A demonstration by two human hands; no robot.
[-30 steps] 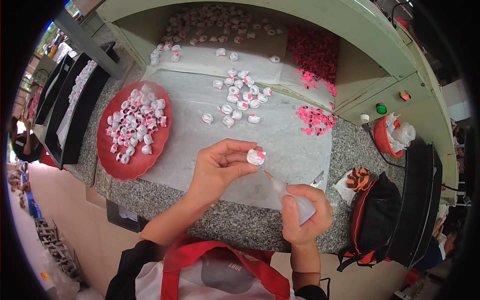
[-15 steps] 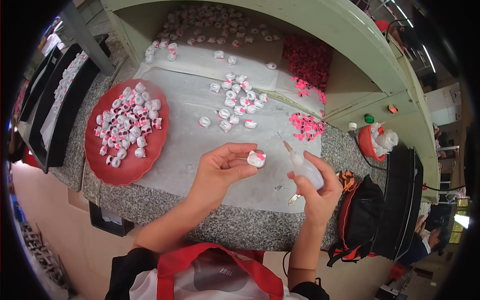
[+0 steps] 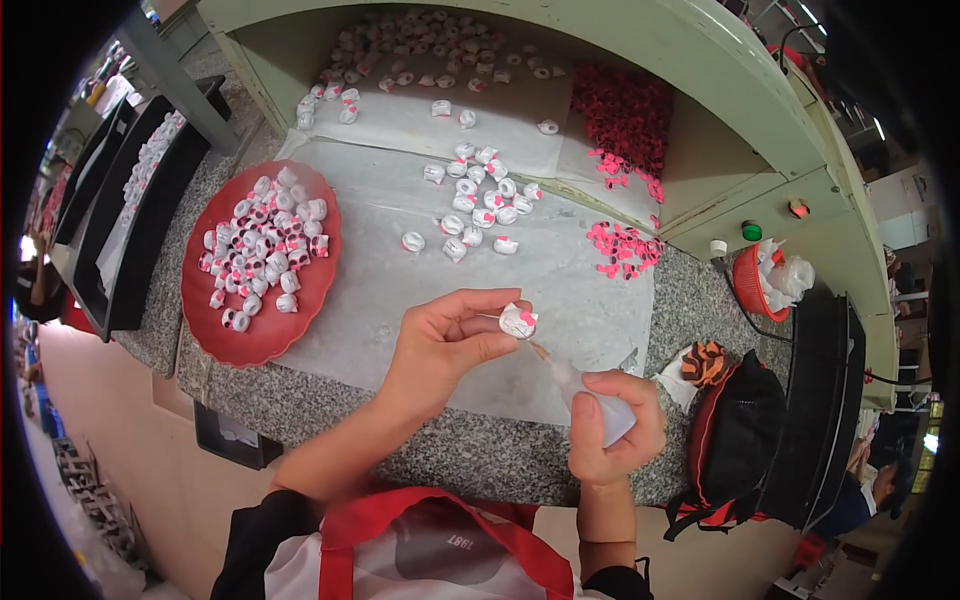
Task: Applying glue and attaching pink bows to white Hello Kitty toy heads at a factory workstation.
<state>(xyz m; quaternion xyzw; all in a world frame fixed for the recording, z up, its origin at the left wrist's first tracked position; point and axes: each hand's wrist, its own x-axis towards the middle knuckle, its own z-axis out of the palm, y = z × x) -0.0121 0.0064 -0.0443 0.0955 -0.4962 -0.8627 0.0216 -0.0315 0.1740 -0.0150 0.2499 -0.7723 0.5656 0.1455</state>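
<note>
Between thumb and fingertips, my left hand [image 3: 440, 345] pinches a small white cat-head figure [image 3: 517, 321] with a pink bow. My right hand [image 3: 622, 425] is wrapped round a translucent squeeze bottle [image 3: 610, 408], tilted up and to the left. The bottle's thin needle tip [image 3: 540, 351] reaches the lower edge of the figure; I cannot tell whether it touches. Beyond the hands, several similar white figures [image 3: 465, 200] lie on the white paper sheet [image 3: 370, 290], with a small pile of pink pieces [image 3: 625, 250] to their right.
A red scalloped plate [image 3: 215, 335] full of figures stands at left, beside black trays [image 3: 130, 270]. The green cabinet [image 3: 740, 110] shelters more figures and a heap of pink pieces [image 3: 620, 120]. At right are a red basket [image 3: 750, 285] with plastic bags and a black bag [image 3: 740, 430].
My right hand has moved down and left, swinging the bottle so its tip now meets the figure's lower edge. My left hand still holds the figure, turned slightly.
</note>
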